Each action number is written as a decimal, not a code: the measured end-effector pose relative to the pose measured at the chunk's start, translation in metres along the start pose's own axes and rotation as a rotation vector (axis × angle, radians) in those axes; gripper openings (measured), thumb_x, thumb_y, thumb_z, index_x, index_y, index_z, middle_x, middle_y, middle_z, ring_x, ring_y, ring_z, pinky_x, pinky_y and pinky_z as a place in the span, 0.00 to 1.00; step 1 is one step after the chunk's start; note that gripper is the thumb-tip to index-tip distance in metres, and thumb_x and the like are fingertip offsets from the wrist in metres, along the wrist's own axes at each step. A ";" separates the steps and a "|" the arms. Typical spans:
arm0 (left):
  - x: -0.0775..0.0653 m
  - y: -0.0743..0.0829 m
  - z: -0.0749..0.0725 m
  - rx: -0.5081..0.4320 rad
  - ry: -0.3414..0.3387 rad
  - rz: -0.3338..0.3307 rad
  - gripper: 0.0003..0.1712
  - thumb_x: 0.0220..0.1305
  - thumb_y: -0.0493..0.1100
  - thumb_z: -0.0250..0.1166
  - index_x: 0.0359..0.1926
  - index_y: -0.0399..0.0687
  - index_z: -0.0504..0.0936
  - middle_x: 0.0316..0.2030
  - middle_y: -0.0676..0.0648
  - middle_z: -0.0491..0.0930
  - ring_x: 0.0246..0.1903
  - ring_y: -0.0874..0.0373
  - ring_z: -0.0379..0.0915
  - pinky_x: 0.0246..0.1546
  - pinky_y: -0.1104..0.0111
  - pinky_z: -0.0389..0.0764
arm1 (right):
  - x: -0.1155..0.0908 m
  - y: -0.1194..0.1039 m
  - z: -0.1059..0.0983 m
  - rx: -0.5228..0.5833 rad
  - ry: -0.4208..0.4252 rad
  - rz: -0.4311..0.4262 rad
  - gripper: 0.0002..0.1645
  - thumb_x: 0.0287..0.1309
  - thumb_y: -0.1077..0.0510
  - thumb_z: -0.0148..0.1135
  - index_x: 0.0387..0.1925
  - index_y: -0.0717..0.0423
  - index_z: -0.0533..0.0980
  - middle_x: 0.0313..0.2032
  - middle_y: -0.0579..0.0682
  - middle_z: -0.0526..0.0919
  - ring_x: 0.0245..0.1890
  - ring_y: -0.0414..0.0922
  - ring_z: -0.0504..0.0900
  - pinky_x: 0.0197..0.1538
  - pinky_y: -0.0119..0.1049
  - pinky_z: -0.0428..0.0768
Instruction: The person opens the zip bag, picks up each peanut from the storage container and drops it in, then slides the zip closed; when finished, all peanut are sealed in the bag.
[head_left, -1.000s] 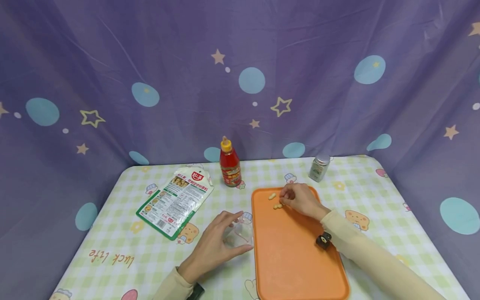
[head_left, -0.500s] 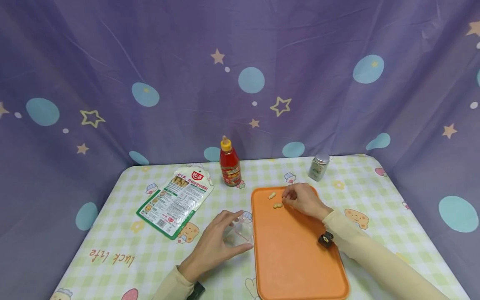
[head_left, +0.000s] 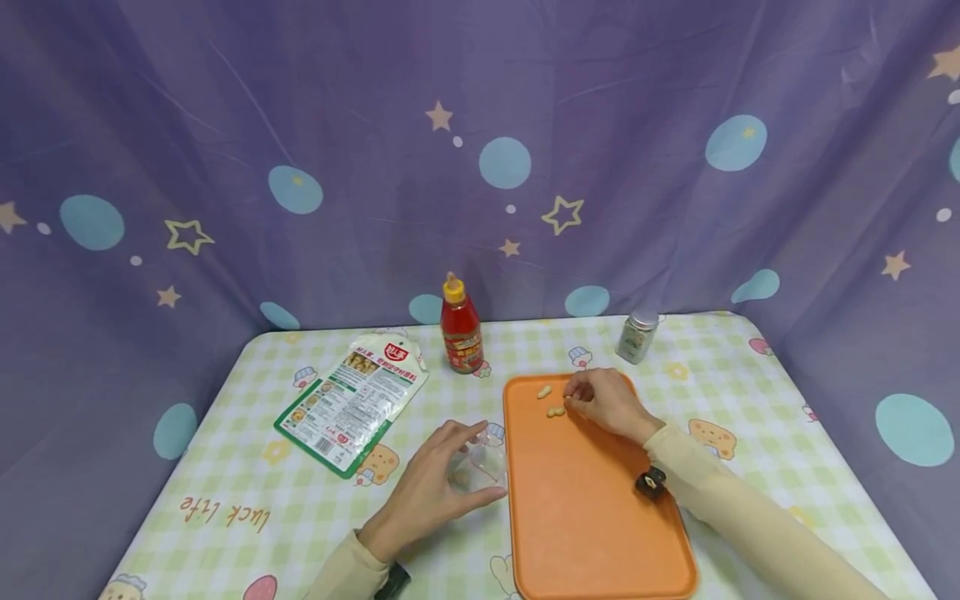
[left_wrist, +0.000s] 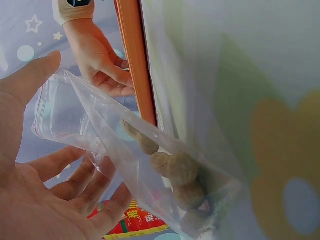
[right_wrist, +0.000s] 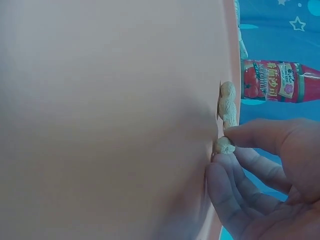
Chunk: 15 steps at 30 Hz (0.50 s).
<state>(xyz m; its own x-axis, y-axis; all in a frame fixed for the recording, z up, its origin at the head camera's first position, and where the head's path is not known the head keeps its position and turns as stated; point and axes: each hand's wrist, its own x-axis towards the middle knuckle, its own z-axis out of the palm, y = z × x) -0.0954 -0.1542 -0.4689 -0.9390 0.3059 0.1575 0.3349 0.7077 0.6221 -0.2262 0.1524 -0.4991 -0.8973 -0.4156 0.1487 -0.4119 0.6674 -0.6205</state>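
In the head view, my left hand (head_left: 427, 492) is curved round a clear zip bag (head_left: 480, 465) beside the tray's left edge. The left wrist view shows thumb and fingers on either side of the bag's mouth, with several peanuts (left_wrist: 182, 169) in its lower part. My right hand (head_left: 609, 403) is over the far end of the orange tray (head_left: 600, 517). Between its thumb and fingertips it pinches a peanut (right_wrist: 224, 145), low against the tray surface. Two other peanuts lie just left of these fingers, one (head_left: 555, 412) near them and one (head_left: 544, 392) farther back.
A red ketchup bottle (head_left: 461, 333) with a yellow cap stands behind the tray's left corner. The glass spice jar (head_left: 637, 337) is at the back right. On the left lies a flat green-and-white food pouch (head_left: 352, 404). A purple curtain (head_left: 375, 167) hangs behind the checked tablecloth.
My right hand has shifted slightly right, so the nearer loose peanut shows more fully beside its fingers. Over the last half second it has stayed in place. The left hand holds still.
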 end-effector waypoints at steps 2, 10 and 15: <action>0.000 0.000 0.000 0.000 -0.003 -0.003 0.52 0.48 0.70 0.79 0.72 0.57 0.76 0.54 0.53 0.82 0.51 0.62 0.78 0.53 0.64 0.82 | -0.001 -0.001 0.001 0.001 0.007 -0.001 0.03 0.58 0.62 0.74 0.32 0.51 0.86 0.27 0.42 0.87 0.27 0.32 0.81 0.35 0.28 0.79; 0.000 0.000 0.000 0.002 0.003 0.002 0.52 0.48 0.70 0.79 0.71 0.57 0.76 0.54 0.55 0.81 0.51 0.62 0.78 0.53 0.64 0.82 | -0.006 -0.018 0.000 0.049 0.040 -0.015 0.03 0.58 0.61 0.75 0.33 0.52 0.86 0.28 0.42 0.88 0.29 0.34 0.83 0.37 0.30 0.81; 0.000 -0.001 0.000 -0.004 0.013 0.005 0.51 0.48 0.70 0.80 0.71 0.58 0.77 0.54 0.55 0.81 0.50 0.62 0.78 0.53 0.63 0.82 | -0.008 -0.037 0.001 0.111 0.024 -0.049 0.04 0.60 0.62 0.73 0.38 0.55 0.88 0.32 0.44 0.89 0.32 0.36 0.83 0.39 0.32 0.83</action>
<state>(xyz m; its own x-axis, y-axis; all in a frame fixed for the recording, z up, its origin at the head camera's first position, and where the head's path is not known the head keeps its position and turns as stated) -0.0960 -0.1548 -0.4696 -0.9383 0.3007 0.1705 0.3390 0.7037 0.6244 -0.2033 0.1309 -0.4781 -0.8806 -0.4304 0.1984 -0.4365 0.5736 -0.6931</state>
